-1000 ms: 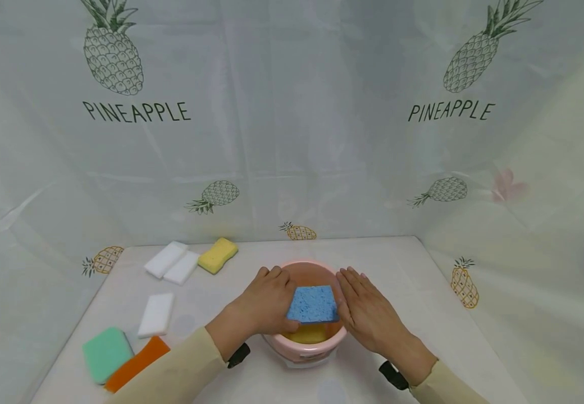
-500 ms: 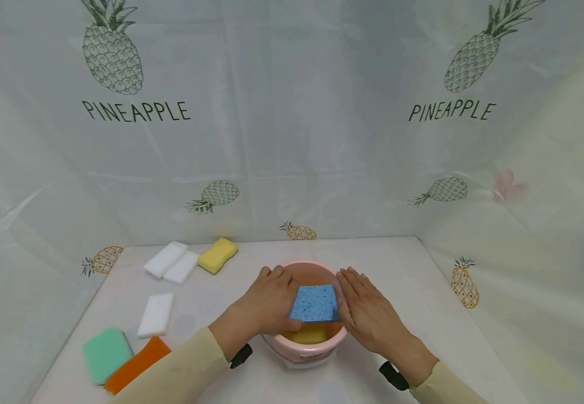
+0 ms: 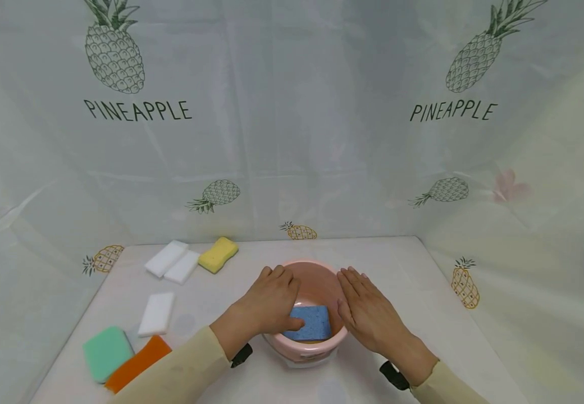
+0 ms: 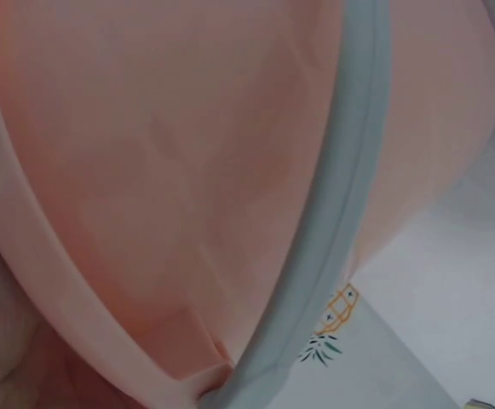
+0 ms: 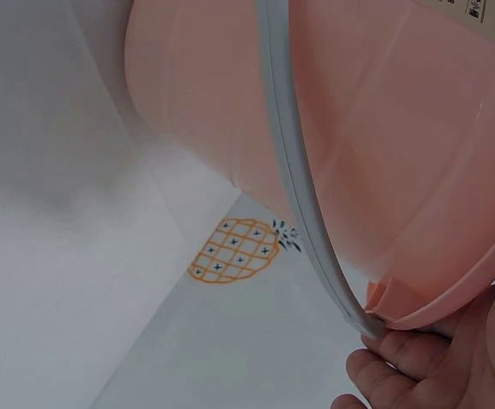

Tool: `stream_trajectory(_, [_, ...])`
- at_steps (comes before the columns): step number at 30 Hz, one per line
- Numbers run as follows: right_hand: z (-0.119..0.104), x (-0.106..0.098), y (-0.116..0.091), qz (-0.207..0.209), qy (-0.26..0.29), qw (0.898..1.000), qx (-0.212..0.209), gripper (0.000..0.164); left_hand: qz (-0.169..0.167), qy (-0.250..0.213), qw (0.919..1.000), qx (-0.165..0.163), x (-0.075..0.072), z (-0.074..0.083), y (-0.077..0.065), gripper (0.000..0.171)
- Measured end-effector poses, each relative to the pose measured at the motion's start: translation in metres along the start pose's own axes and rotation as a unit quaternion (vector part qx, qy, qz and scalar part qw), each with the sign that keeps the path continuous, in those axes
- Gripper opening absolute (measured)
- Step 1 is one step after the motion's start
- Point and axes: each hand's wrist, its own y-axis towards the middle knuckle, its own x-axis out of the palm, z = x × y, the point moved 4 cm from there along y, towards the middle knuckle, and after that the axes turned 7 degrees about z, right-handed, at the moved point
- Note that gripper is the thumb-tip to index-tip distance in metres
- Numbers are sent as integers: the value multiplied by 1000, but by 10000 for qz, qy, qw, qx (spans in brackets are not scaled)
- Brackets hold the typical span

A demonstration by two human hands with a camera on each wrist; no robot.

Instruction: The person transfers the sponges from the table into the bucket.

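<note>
The blue sponge (image 3: pixel 317 322) has dropped since half a second ago, from between the hands near the rim down inside the pink bucket (image 3: pixel 317 353), while both hands have stayed almost where they were. It now lies with a broad face up, its long axis running left to right across the bucket, one long edge toward the person; a thin yellowish edge shows beneath its near side. The left hand (image 3: pixel 267 303) is at the bucket's left rim, fingers bent at the knuckles and thumb stretched inward, overlapping the sponge in the head view; whether it grips the rim cannot be told, as its fingertips are hidden. The right hand (image 3: pixel 373 311) lies slanted along the right rim, fingers straight and together, loosely spread from the thumb, clasping nothing. Both wrist views show the bucket's grey handle (image 4: pixel 319 200) curving past its wall. On the table (image 3: pixel 398 280), to the left, lie a yellow sponge (image 3: pixel 218 255), three white pads (image 3: pixel 156 315), a green sponge (image 3: pixel 107 353) and an orange strip (image 3: pixel 139 365).
</note>
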Motion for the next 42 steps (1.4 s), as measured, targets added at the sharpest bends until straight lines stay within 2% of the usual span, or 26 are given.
stream_trajectory(12, [0,0,1,-44,9,10000,30,57,54,-57,10000,-9,0,-1,-1,72])
stream_trajectory(19, [0,0,1,-88,101,9999,75,57,428,-437,9979,-210,5,-6,-5,58])
stream_trajectory(26, [-1,0,0,-85,157,9998,81,56,923,-929,9902,-491,4,-17,-17,40])
stream_trajectory(30, [-1,-1,0,-58,194,9998,91,56,1136,-991,9855,-775,-2,-29,-30,35])
stream_trajectory(33, [-1,-1,0,-49,187,9998,82,56,1390,-985,9803,-1002,-6,-43,-44,30])
stream_trajectory(38, [-1,-1,-1,-38,176,9998,53,56,1818,-795,9691,-1468,-11,-75,-74,22])
stream_trajectory(42, [-1,-1,-1,-30,174,9998,31,55,1850,-667,9609,-1949,-10,-105,-103,21])
